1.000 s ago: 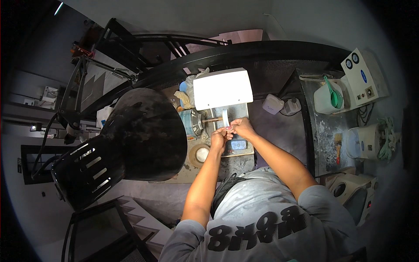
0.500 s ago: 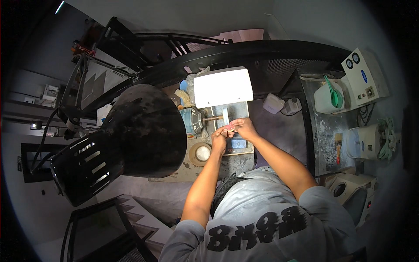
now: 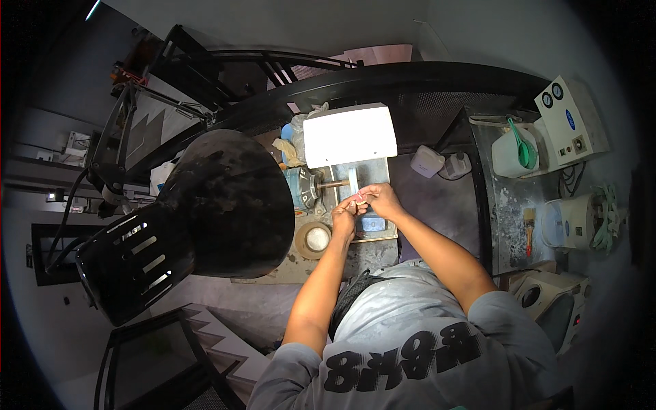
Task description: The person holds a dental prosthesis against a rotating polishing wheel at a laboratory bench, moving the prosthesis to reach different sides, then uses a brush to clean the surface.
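A small pink denture [image 3: 360, 199] is pinched between the fingertips of both hands; most of it is hidden by them. My left hand [image 3: 344, 216] closes on its left side. From the right, my right hand [image 3: 383, 199] grips it with bent fingers. Just beyond the fingers is the pale polishing wheel [image 3: 353, 180], on a shaft [image 3: 333, 184] from the blue-grey lathe motor [image 3: 299, 190]. Whether denture and wheel touch, I cannot tell. A white hood [image 3: 350, 137] stands over the far end of the metal tray [image 3: 381, 169]. Below my hands, a blue block [image 3: 373, 224] lies in the tray.
A large black lamp shade [image 3: 232, 205] fills the left side. Beside my left wrist sits a round bowl [image 3: 301, 240] with pale contents. Plastic jugs [image 3: 428, 162] stand to the right. The right-hand bench holds a white tub [image 3: 507, 158] with a green scoop [image 3: 525, 152] and a brush [image 3: 529, 232].
The denture has turned slightly in my fingers, and more of its pink surface shows. Both hands stay by the wheel with only tiny shifts.
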Demonstrator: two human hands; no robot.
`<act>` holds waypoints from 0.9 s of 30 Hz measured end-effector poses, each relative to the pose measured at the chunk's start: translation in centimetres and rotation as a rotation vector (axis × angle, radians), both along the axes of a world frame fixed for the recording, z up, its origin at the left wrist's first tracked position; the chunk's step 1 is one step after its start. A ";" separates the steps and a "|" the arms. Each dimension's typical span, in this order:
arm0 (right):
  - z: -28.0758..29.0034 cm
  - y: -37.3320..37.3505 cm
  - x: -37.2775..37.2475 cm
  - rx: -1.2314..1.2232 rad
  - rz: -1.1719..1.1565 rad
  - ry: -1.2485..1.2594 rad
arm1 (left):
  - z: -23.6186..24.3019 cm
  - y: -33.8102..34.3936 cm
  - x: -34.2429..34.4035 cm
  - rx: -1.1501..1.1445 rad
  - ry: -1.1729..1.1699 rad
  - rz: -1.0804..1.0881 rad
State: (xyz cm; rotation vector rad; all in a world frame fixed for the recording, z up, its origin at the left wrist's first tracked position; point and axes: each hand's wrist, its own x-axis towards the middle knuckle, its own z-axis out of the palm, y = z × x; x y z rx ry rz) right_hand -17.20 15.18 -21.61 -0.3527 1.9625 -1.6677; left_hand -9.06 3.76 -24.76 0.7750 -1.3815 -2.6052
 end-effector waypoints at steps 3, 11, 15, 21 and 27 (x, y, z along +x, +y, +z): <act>0.6 0.0 0.0 0.045 0.007 0.016 | -0.3 0.0 0.0 0.017 0.006 -0.003; 0.1 -0.3 -1.3 0.103 -0.046 -0.051 | 0.2 -0.4 -1.2 0.106 -0.160 -0.077; 0.5 -1.2 -2.0 0.112 -0.084 -0.200 | -0.6 -1.1 -1.7 0.152 -0.163 -0.100; 2.3 -2.0 -1.8 0.132 -0.132 -0.286 | -1.2 -1.9 -1.8 0.238 -0.223 -0.085; 1.5 -1.9 -2.2 0.173 -0.139 -0.257 | -0.1 -1.6 -2.3 0.236 -0.270 -0.100</act>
